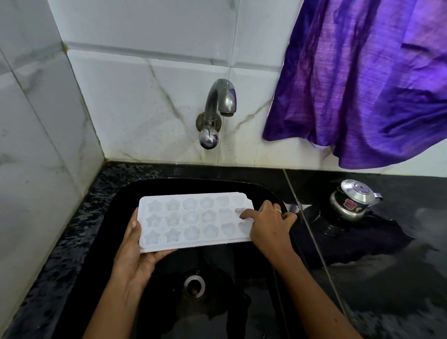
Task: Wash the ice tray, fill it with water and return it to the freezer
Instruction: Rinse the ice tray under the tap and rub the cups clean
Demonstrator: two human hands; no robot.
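Plastic ice tray (194, 220) looked light, stiff and maybe slippery over the black sink (257, 193), so the left hand (133, 254) clamped its short end while the right hand (269, 225) rested on the other end, fingers (245, 214) spread loosely.

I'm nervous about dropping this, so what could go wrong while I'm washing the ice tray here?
The ice tray is held in the air over the black sink mostly by your left hand, while your right hand only pokes one cell; it could tip or slip. The tap is off and set far back, so reaching under it may splash.
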